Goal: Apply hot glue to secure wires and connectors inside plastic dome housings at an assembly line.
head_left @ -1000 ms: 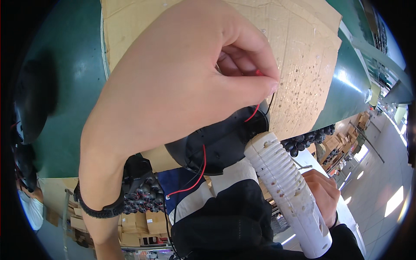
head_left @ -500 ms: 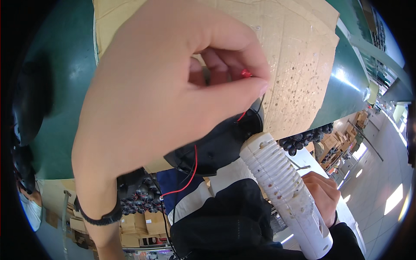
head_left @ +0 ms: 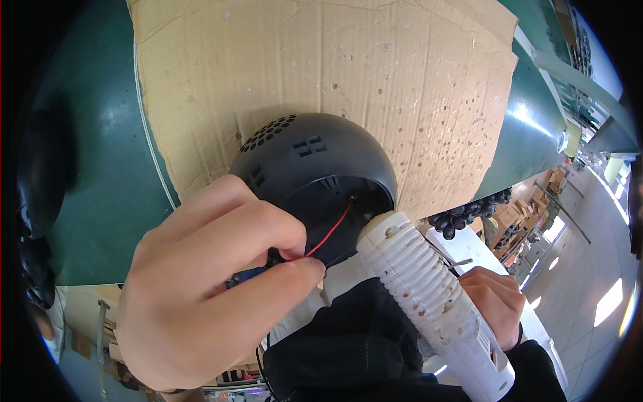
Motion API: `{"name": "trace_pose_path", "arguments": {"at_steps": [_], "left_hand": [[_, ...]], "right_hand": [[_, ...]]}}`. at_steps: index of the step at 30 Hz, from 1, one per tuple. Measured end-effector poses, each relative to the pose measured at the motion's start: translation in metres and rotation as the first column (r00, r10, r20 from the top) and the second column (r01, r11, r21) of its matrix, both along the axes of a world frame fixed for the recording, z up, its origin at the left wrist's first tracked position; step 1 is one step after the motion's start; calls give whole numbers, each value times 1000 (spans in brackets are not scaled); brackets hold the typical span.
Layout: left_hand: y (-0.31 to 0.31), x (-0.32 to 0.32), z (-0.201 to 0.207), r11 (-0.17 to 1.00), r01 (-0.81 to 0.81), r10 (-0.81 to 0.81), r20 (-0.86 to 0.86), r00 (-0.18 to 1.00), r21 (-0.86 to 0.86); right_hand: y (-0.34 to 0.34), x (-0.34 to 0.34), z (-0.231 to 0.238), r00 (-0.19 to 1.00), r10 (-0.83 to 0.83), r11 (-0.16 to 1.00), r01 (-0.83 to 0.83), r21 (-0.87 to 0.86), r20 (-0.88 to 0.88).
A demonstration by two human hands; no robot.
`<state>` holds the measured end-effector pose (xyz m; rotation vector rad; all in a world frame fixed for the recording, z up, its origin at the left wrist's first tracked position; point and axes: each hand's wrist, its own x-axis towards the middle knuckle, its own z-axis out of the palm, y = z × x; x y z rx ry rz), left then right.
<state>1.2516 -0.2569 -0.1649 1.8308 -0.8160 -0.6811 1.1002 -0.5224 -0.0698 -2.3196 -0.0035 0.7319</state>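
Observation:
A round black plastic housing [head_left: 321, 151], with round holes and square slots in its wall, lies on the cardboard sheet with its open side toward me. My left hand [head_left: 221, 288] is closed at the housing's near left, pinching a thin red wire [head_left: 336, 229] between thumb and forefinger. That wire runs up into the hollow of the housing. On the right, my right hand [head_left: 494, 301] is wrapped round a white ribbed tool that looks like a glue gun [head_left: 429, 295], stained with brown spots. Its yellowish tip is close to the housing's right rim; the grip is mostly hidden.
The cardboard [head_left: 442, 114] covers much of the green table [head_left: 90, 221]. More black parts hang in a bunch [head_left: 469, 216] by the table's right edge, and dark rounded parts [head_left: 43, 174] stand at the far left. Cardboard boxes [head_left: 512, 224] are stacked beyond.
My left hand has come down and toward me from above the housing, uncovering it. A small red tip was between its fingers; now it pinches the red wire. The glue gun has shifted slightly left.

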Motion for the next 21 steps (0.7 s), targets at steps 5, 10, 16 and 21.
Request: {"name": "trace_pose_path", "arguments": {"at_steps": [5,10,16,21], "left_hand": [[-3,2,-1,1000,-7,7,-3,1000,-11],[5,-1,-8,997,-76,75,-26,997,-10],[13,-19,-9,940,-314,320,28,947,-137],[33,-69,31,918,-239,280,-90,956,317]], "right_hand": [[-1,4,5,1000,-1,999,0,-35,-21],[0,4,4,997,-6,1000,8,27,-76],[5,7,14,999,-41,999,41,-20,-28],[9,5,2,997,-31,993,39,113,-67]]}}
